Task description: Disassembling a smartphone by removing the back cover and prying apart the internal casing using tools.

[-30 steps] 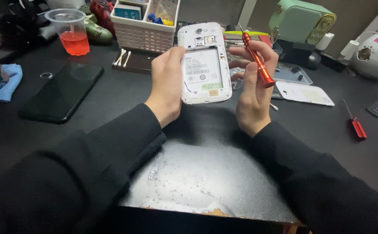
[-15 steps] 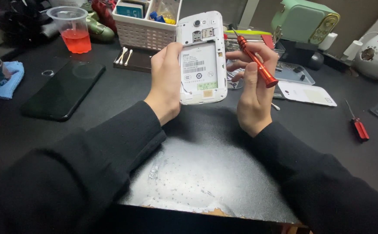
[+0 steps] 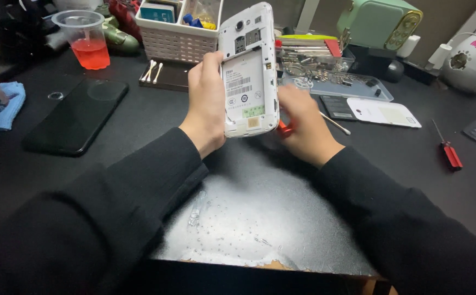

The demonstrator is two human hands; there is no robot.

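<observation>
1. We see our left hand (image 3: 208, 101) gripping a white phone (image 3: 249, 71) with its back cover off, held upright above the bench (image 3: 156, 117), open back toward us.
2. Our right hand (image 3: 303, 125) sits just right of the phone, low down, fingers curled around a red screwdriver (image 3: 285, 129); only a bit of its handle shows under the phone's lower corner.
3. A white back cover (image 3: 382, 113) lies flat on the bench to the right, near a clear tray of small parts (image 3: 336, 82).
4. A second red screwdriver (image 3: 450, 152) rests further right, well apart from the hands.
5. To the left lie a black phone (image 3: 77, 114), screen up, and a plastic cup of red drink (image 3: 85, 38) behind it.
6. A white basket (image 3: 175, 33) stands behind the raised phone, with cotton swabs (image 3: 151, 70) in front of it.
</observation>
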